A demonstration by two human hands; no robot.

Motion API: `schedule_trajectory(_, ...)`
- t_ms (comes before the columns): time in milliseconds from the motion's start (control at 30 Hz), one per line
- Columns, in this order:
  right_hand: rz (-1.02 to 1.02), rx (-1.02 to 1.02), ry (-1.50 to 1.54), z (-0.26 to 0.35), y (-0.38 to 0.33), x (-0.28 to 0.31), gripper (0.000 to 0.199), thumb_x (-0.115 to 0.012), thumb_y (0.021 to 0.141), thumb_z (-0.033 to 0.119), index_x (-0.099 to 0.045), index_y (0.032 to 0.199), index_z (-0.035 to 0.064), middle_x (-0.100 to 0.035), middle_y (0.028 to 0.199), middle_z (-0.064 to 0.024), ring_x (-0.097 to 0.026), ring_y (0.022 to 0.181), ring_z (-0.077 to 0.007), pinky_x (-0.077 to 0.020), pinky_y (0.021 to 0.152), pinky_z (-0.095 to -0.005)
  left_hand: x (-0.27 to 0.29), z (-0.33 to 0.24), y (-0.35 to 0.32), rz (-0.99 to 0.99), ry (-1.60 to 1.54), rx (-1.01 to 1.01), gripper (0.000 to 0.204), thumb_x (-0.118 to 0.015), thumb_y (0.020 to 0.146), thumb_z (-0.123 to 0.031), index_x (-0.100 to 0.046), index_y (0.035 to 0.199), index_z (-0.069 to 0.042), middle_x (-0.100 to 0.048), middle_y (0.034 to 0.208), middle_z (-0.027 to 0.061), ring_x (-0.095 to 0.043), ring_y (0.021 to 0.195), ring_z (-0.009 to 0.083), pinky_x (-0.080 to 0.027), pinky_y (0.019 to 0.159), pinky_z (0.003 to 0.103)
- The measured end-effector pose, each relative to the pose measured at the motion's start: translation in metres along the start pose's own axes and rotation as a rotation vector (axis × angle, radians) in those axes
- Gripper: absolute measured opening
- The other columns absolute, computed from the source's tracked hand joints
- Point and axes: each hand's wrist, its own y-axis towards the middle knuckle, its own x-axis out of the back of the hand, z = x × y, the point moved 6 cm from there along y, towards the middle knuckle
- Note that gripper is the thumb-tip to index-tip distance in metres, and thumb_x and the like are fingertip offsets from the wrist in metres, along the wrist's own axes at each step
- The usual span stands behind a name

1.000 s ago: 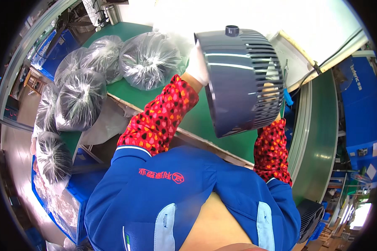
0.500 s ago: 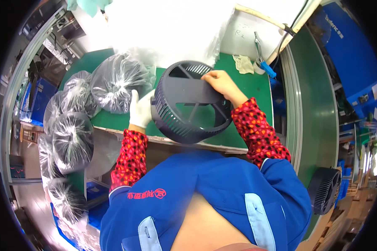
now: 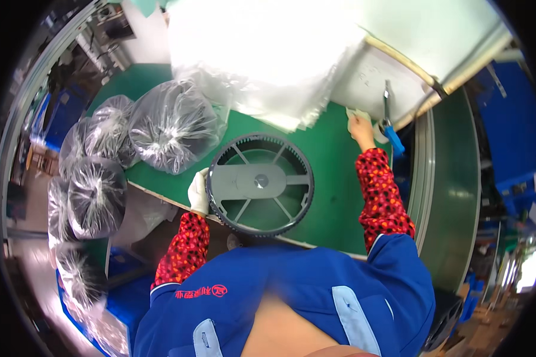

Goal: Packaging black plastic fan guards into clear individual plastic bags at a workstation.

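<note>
"Colour first: how is that round housing [image 3: 260, 181] looking?"

"It is showing dark grey, nearly black around the deep ring, with fine ribs running along its rim. A paler grey bar is spanning the opening, carrying a small round hub at the centre, and a narrower arm is extending to the right wall. Thin spokes are slanting outward, and green is showing through the gaps."

"Where is it sitting?"

"Its spoked face is pointing upward, over the middle of the green tabletop [image 3: 339, 196] near the front edge; whether it is resting flat, I cannot tell."

"And the hands?"

"The white-gloved left hand [image 3: 198, 191] is touching the left rim; some fingers are hiding behind it, so I cannot tell whether they are grasping. The bare right hand [image 3: 361, 130] is reaching well apart, its fingers meeting a pale cloth [image 3: 352, 112]; whether they are pinching it, I cannot tell."

"Anything nearby?"

"A blue-handled tool [image 3: 393, 140] is lying just beside that hand, and clear plastic bags [image 3: 173, 126] are crowding the left end."
</note>
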Motion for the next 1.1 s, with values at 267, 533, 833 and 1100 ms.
schedule_trajectory(267, 0.11, -0.416, -0.525, -0.114, -0.007, -0.061, 0.035, -0.048, 0.084, 0.038, -0.061, 0.104, 0.0125, -0.056, 0.106, -0.0242, -0.053, 0.102, -0.04, -0.0455, 0.076, -0.0523, -0.006, 0.015, -0.004, -0.245, -0.125, -0.003, 0.042, -0.036, 0.097, -0.027, -0.047, 0.12, 0.007, -0.056, 0.116, 0.0206, -0.059, 0.099, 0.0222, -0.044, 0.089, 0.032)
schedule_trajectory(533, 0.179, -0.016, 0.313, 0.008, -0.008, -0.07, 0.025, -0.059, 0.083, 0.027, -0.066, 0.094, 0.0053, -0.064, 0.082, -0.0155, -0.062, 0.077, -0.031, -0.0482, 0.07, -0.0363, -0.006, 0.002, -0.002, -0.21, -0.048, 0.012, 0.049, -0.042, 0.095, -0.036, -0.045, 0.124, 0.004, -0.055, 0.117, 0.0184, -0.053, 0.106, 0.0215, -0.041, 0.091, 0.03)
schedule_trajectory(833, 0.314, -0.215, 0.65, 0.099, 0.006, -0.134, 0.029, -0.069, 0.078, 0.02, -0.059, 0.098, 0.0008, -0.059, 0.076, -0.0007, -0.052, 0.066, -0.0094, -0.0422, 0.061, -0.0243, -0.01, -0.004, -0.004, -0.21, 0.035, -0.004, 0.039, -0.043, 0.095, -0.024, -0.047, 0.122, 0.005, -0.058, 0.112, 0.0185, -0.057, 0.101, 0.0205, -0.043, 0.09, 0.029)
schedule_trajectory(1100, 0.541, -0.485, 1.104, 0.121, -0.028, -0.144, 0.046, -0.07, 0.076, 0.013, -0.048, 0.114, -0.0002, -0.062, 0.086, -0.0107, -0.058, 0.073, -0.0146, -0.045, 0.066, -0.0257, -0.004, -0.01, -0.005, -0.263, 0.122, -0.106, 0.027, -0.047, 0.091, -0.013, -0.056, 0.11, 0.004, -0.066, 0.095, 0.0155, -0.064, 0.084, 0.02, -0.049, 0.078, 0.029)
